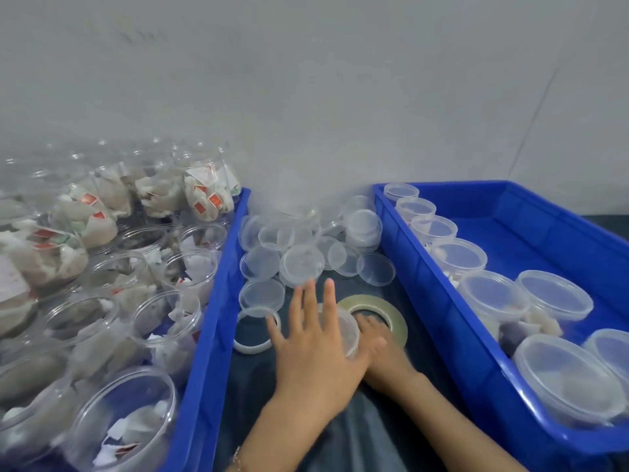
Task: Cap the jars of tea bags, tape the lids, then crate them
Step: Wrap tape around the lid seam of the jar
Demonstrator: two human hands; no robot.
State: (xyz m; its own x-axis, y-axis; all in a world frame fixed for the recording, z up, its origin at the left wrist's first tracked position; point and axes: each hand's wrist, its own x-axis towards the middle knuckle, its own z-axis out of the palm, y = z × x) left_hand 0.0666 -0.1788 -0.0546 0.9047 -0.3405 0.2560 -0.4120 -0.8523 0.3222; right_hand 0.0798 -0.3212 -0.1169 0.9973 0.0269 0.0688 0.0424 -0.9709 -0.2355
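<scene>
A clear jar with its lid (pixel 348 330) on stands on the dark cloth between two blue crates. My left hand (pixel 315 342) lies flat on the lid with straight, spread fingers and presses down. My right hand (pixel 376 347) grips the jar's right side, partly under my left hand. A roll of clear tape (pixel 391 313) lies just behind the jar, touching my right fingers. A second, whitish tape ring (pixel 253 347) lies to the left. Loose lids (pixel 301 260) are piled further back.
The left blue crate (pixel 207 335) is packed with open jars of tea bags (pixel 126 413), some stacked at the back. The right blue crate (pixel 442 301) holds several capped jars (pixel 495 296) along its left wall. A grey wall closes off the back.
</scene>
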